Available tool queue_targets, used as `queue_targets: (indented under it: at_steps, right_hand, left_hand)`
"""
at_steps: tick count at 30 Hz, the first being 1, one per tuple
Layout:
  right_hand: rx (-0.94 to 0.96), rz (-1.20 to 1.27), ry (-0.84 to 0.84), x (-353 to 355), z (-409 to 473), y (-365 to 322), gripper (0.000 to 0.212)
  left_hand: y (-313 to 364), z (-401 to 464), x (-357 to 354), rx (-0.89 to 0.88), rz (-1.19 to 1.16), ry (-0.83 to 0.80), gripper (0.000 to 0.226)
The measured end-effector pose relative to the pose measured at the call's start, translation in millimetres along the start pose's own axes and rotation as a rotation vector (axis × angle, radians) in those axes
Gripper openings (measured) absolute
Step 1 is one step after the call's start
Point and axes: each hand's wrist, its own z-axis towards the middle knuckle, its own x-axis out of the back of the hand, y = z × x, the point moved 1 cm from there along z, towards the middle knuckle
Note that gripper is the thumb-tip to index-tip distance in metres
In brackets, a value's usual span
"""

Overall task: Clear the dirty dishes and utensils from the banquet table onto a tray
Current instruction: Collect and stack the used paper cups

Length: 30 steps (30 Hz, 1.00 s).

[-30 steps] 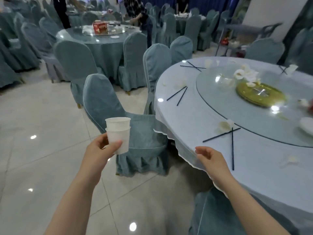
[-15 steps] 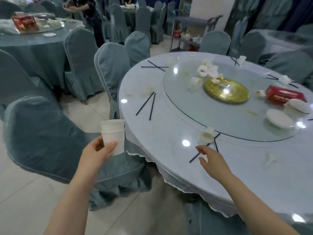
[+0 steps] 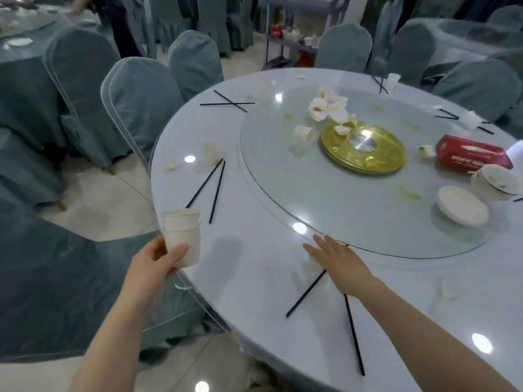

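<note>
At left, the left hand (image 3: 158, 260) gripped a stack of white paper cups (image 3: 182, 236) at the tabletop (image 3: 254, 292) edge. To its right, the right hand (image 3: 336, 257), fingers straight, reached over a fallen cup (image 3: 311, 263) and crossed black chopsticks (image 3: 307, 294). A hasty grab might have rolled the chopsticks off.
</note>
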Motion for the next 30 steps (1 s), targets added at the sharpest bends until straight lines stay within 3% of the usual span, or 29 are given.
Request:
queue_targets:
  at_steps: [6, 10, 14, 22, 30]
  right_hand:
    - [0.092, -0.079, -0.030, -6.0, 34.6, 15.0, 0.081]
    - [0.061, 0.165, 0.057, 9.8, 48.7, 4.8, 0.075]
    - [0.071, 0.420, 0.151, 27.6, 64.5, -29.5, 0.079]
    - [-0.161, 0.941, 0.226, 53.9, 100.4, -109.6, 0.080]
    - [-0.161, 1.108, 0.270, 70.8, 143.7, -184.6, 0.067]
  left_hand:
    - [-7.4, 15.1, -5.1, 0.033, -0.002, 0.088, 0.021]
    - [-6.9, 23.4, 2.5, 0.039, -0.026, 0.111, 0.029]
    - [-3.5, 32.4, 23.0, 0.045, -0.042, 0.107, 0.024]
    - [18.2, 57.8, 105.6, 0.008, -0.084, 0.111, 0.020]
    - [30.0, 79.0, 164.1, -0.023, -0.041, 0.123, 0.027]
